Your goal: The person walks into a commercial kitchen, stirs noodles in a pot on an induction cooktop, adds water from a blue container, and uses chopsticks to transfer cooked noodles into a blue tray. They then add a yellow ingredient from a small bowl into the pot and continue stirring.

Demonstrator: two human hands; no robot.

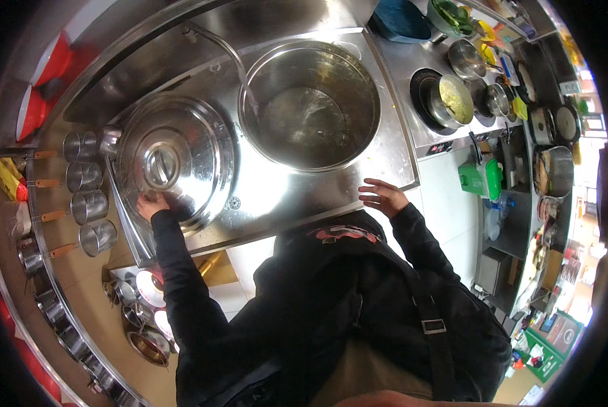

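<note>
My left hand (pixel 153 203) is at the near left part of a large round stainless steel lid (pixel 202 152) with a raised central handle. Its fingers are partly curled; whether they grip the lid or only rest there I cannot make out. To the right of the lid stands a wide, deep stainless steel stockpot (pixel 370 132), uncovered, with clear liquid at its bottom. A curved metal faucet spout (pixel 233 56) reaches over the pot's left rim. My right hand (pixel 385 197) hovers by the front edge of the steel counter (pixel 334 191), fingers apart and holding nothing.
At the right, a steel pot with pale yellow food (pixel 452 102) sits by a black round burner (pixel 421 96). A green plastic container (pixel 479 178) is below that cooktop. Wooden-handled strainers (pixel 85 206) hang at the left. Red bowls (pixel 29 112) are at the upper left.
</note>
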